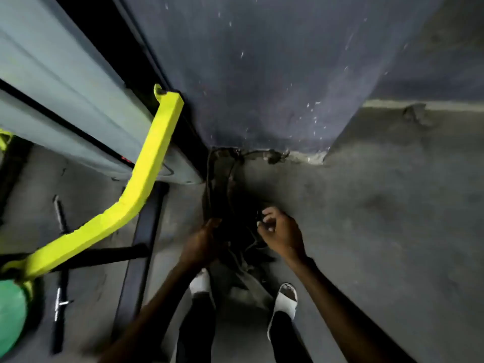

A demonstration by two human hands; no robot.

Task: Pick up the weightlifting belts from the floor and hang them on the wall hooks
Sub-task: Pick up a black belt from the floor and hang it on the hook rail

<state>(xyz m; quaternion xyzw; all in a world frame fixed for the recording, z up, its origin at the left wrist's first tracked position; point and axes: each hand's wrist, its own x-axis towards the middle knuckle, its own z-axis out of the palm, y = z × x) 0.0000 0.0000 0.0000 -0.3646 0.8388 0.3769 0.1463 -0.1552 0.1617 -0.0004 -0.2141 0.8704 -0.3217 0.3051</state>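
Both hands are down in the dark belts (225, 195) heaped on the floor (366, 218) by the wall (262, 74); left hand (203, 242) clamps a strap, right hand (280, 231) pinches something small, can't tell what. Pickup stage; next, lift clear, find hooks

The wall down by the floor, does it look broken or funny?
Yes. The base of the dark wall is chipped and crumbling, with thin wires poking out. Dark belts lie heaped below, where the left hand and right hand reach.
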